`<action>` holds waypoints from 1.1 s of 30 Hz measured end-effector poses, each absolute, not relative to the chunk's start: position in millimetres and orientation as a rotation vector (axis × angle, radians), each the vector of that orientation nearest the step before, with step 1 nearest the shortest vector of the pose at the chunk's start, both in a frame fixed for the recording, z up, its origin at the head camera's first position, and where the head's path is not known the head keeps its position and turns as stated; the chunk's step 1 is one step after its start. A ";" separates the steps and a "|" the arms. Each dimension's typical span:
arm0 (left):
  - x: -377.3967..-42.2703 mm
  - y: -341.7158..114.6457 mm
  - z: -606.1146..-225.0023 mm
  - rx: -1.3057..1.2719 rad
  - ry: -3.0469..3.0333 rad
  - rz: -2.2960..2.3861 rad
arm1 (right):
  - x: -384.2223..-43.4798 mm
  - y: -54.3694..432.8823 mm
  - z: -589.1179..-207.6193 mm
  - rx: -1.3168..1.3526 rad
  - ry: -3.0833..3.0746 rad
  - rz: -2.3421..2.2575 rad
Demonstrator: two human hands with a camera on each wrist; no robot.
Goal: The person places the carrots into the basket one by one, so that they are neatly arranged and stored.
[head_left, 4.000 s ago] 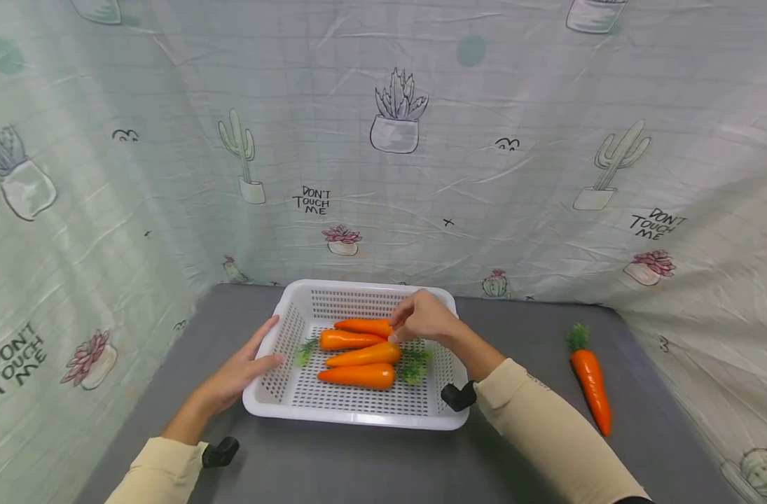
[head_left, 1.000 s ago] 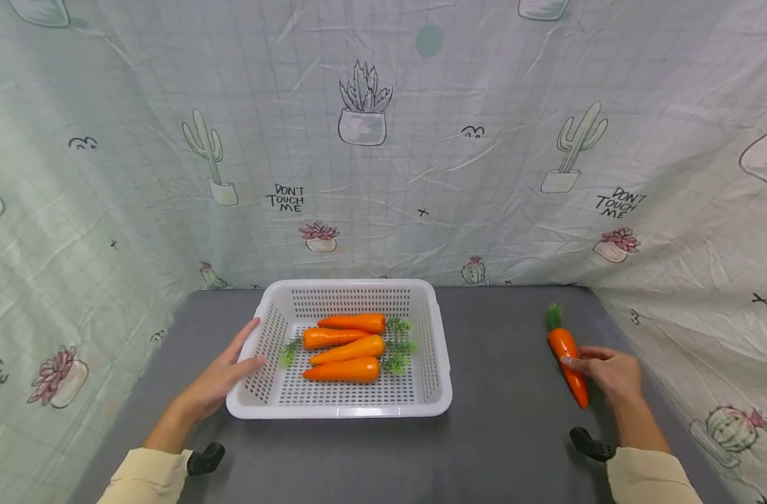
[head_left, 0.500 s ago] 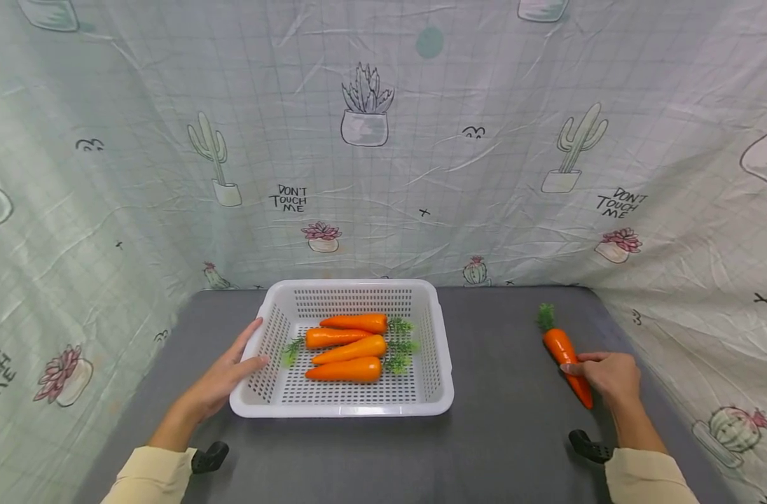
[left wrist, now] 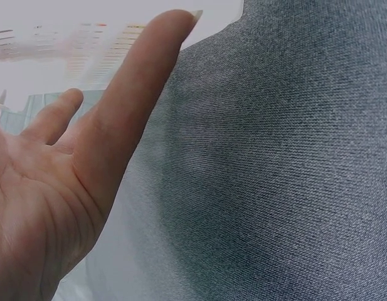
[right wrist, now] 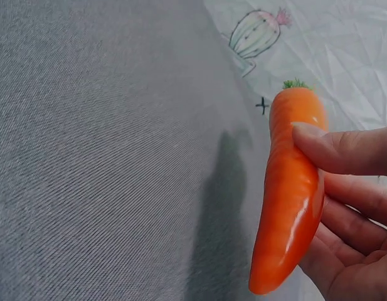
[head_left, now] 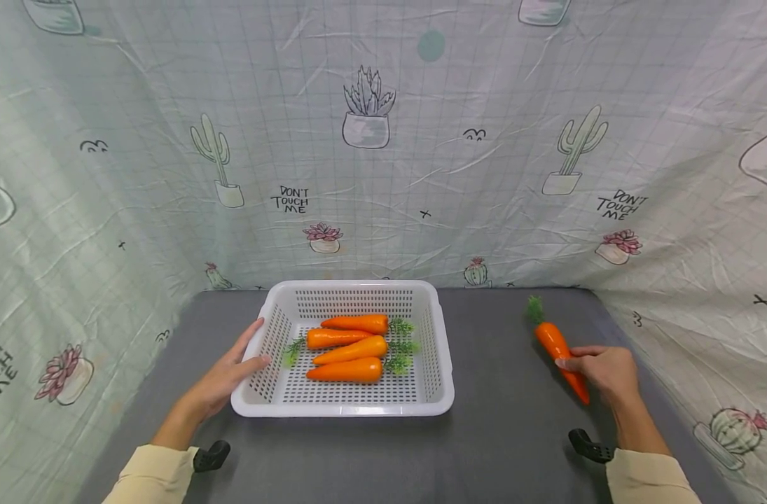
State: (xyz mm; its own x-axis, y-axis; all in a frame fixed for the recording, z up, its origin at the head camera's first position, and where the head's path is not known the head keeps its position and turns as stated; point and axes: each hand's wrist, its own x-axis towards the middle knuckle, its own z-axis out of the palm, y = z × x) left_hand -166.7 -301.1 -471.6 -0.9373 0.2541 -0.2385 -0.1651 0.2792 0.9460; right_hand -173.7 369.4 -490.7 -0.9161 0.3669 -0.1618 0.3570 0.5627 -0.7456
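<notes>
My right hand (head_left: 604, 371) pinches an orange carrot (head_left: 552, 341) between thumb and fingers, at the right of the grey table. In the right wrist view the carrot (right wrist: 290, 194) is held off the surface, its shadow falling beside it; its green top mostly hides behind the thick end. At the left, my left hand (head_left: 222, 378) rests on the left side of a white plastic basket (head_left: 342, 411), its thumb (left wrist: 140, 81) straight and lying at the rim. Inside the basket lie several carrots (head_left: 345, 369) side by side, with leafy green tops.
The grey table (head_left: 496, 441) runs between the basket and the right hand. A pale curtain (head_left: 421, 175) with printed cactus drawings hangs behind it and along both sides. Black wrist mounts (head_left: 211, 456) sit at both cuffs.
My right hand has gone from inside the basket to the carrot at the right, gripped it, and lifted it slightly, shifting it left. The left hand stays on the basket.
</notes>
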 end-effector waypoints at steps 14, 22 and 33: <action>-166.0 -300.2 -468.6 0.107 2.186 1.728 | -177.0 354.3 -464.9 -0.503 -2.835 1.347; -165.8 -299.3 -466.9 0.099 2.184 1.719 | -177.6 339.0 -451.5 -0.458 -2.847 1.359; -165.6 -298.3 -467.0 0.072 2.212 1.692 | -176.6 315.7 -435.2 -0.322 -2.846 1.404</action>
